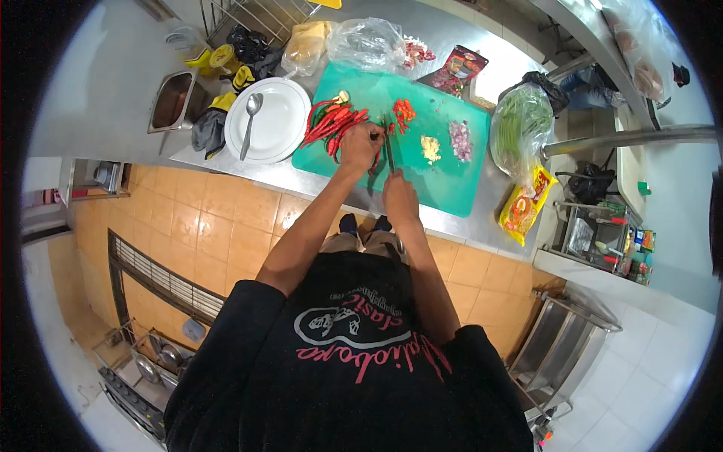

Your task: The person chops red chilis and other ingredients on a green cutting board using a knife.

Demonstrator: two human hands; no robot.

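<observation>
While hands [401, 197] hold knife [389, 154] and chilli [375, 163], pink lettering [384, 323] spans black clothing [301, 407].

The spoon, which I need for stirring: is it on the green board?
No, the spoon lies on the white plate beside the green board.

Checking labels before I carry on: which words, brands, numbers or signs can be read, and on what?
I won't copy wording, but print stands on:
Black garment: large pink and pale lettering, partly readable.
Yellow packet: print too small to read surely.
Dark red pouch: label too small to read.
</observation>
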